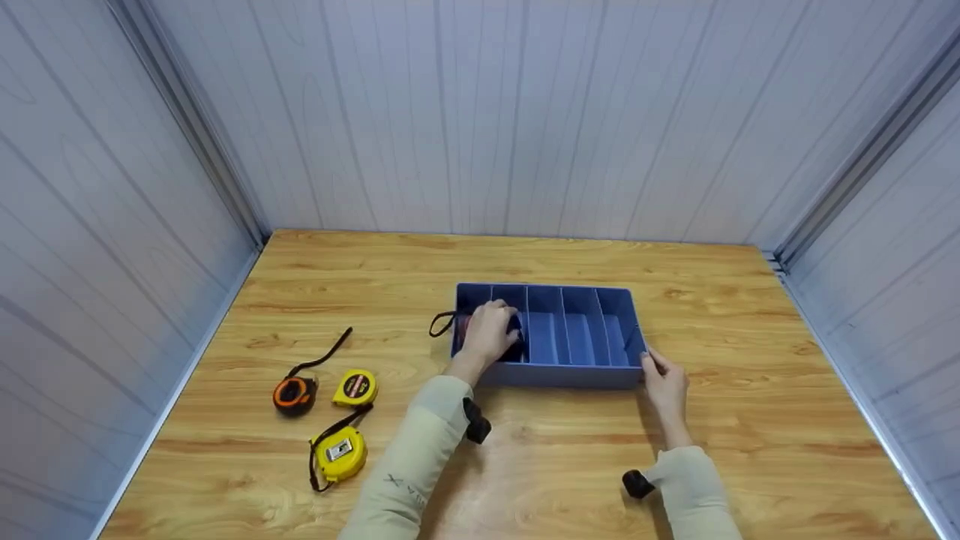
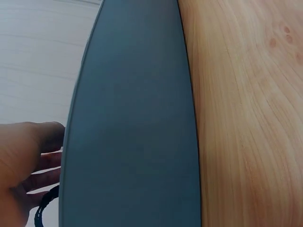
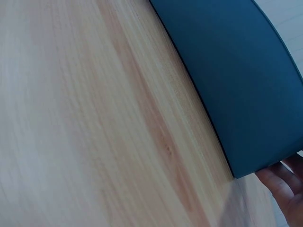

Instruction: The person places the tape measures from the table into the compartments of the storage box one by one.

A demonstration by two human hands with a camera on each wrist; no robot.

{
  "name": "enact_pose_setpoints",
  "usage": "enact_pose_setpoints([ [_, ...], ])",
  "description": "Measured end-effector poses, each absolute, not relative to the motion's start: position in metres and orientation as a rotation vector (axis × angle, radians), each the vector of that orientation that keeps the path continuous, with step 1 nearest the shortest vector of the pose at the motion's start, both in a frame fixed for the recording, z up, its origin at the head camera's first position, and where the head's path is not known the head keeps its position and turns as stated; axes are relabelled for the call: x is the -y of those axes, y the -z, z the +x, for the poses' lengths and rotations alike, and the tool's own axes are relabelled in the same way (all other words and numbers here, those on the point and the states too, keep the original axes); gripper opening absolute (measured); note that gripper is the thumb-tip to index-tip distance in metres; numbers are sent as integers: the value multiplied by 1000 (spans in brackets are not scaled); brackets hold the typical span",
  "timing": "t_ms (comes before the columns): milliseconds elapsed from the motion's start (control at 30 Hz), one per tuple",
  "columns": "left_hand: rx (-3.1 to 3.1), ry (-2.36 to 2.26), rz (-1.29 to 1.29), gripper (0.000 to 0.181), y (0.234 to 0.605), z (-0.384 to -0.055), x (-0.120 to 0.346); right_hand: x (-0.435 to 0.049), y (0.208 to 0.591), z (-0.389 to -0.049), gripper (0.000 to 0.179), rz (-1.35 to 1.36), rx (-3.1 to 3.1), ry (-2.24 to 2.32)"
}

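A blue box [image 1: 577, 376] with several narrow compartments sits on the table. My left hand [image 1: 487, 334] reaches into its left end, thumb and fingers around a dark object [image 1: 514, 325] that is mostly hidden. Beside these fingers a bit of something red [image 1: 463, 327] shows in the leftmost compartment. A black strap [image 1: 442, 324] loops out over the left wall. In the left wrist view, curled fingers of the left hand [image 2: 21, 158] appear beyond the box wall [image 2: 132, 113]. My right hand [image 1: 665, 381] grips the box's front right corner, its fingers against the end wall [image 3: 270, 166].
Left of the box lie a black-and-orange tape measure [image 1: 294, 395] with a strap, a small yellow tape measure [image 1: 355, 388] and a larger yellow one [image 1: 341, 454] with a black strap. Pale panels [image 1: 480, 120] wall in the wooden table [image 1: 540, 465] at the back and sides.
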State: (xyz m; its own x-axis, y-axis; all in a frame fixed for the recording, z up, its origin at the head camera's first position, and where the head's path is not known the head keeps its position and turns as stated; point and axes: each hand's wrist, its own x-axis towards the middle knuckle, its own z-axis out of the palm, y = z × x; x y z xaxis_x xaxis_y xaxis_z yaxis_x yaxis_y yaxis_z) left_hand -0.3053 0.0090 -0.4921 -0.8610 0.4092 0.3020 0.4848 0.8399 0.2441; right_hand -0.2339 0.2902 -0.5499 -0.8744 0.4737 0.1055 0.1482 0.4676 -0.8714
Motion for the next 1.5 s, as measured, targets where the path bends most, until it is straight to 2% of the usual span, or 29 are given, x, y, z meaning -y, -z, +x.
enact_pose_setpoints([
  [433, 2634, 561, -695, 23, 486, -297, -1, -290, 548, -232, 35, -562, 2386, -1392],
  [933, 2635, 655, -606, 27, 476, -283, 16, -289, 549, -233, 31, -515, 2348, -1397],
  [1500, 2628, 776, -588, 31, 481, -266, 39, -291, 549, -232, 35, -488, 2391, -1415],
])
